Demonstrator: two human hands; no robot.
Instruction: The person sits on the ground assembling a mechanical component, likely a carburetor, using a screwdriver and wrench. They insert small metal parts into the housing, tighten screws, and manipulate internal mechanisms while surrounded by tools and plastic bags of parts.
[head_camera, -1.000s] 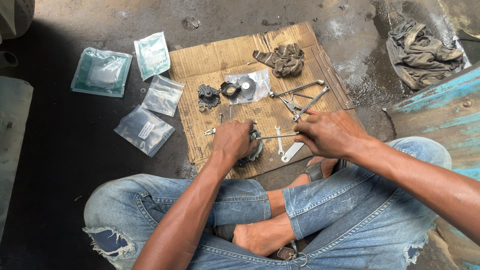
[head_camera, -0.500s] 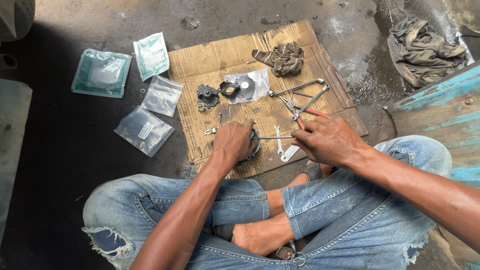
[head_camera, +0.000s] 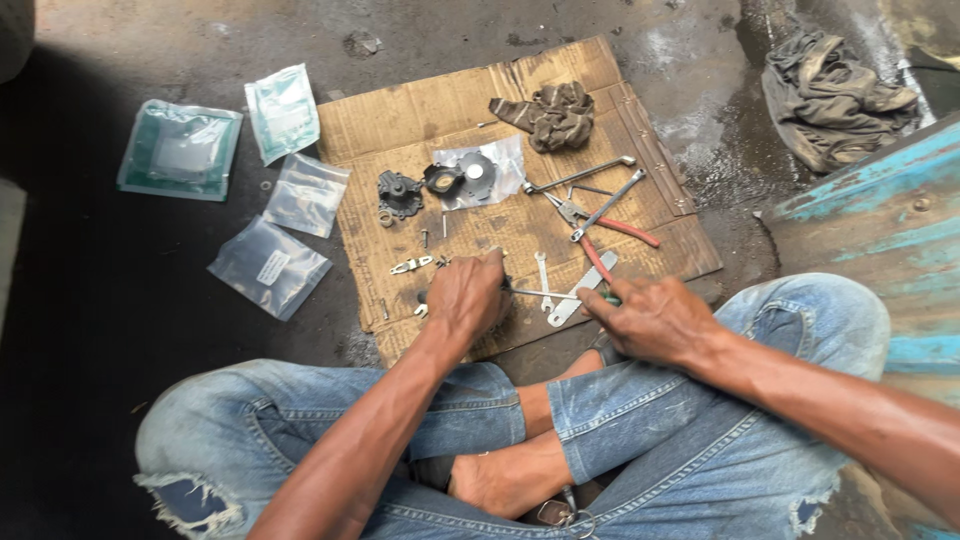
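Observation:
I sit cross-legged in torn jeans at a sheet of cardboard (head_camera: 420, 120) on the floor. My left hand (head_camera: 462, 298) presses down on a small dark metal part near the cardboard's front edge; the part is mostly hidden under my palm. My right hand (head_camera: 650, 318) grips a screwdriver (head_camera: 545, 294) by its handle, its thin shaft pointing left into the part under my left hand. Small screws and a metal bracket (head_camera: 410, 265) lie just left of my left hand.
Red-handled pliers (head_camera: 605, 228), spanners (head_camera: 580, 176), a flat wrench (head_camera: 578, 290), a dark engine part (head_camera: 398, 192), a plastic-wrapped part (head_camera: 478, 172) and a rag (head_camera: 555, 112) lie on the cardboard. Several plastic packets (head_camera: 270, 265) sit left. Another rag (head_camera: 830, 95) and a blue panel (head_camera: 880, 220) are right.
My right hand has drawn back to the right and lower, still holding the screwdriver. My left hand has stayed on the part.

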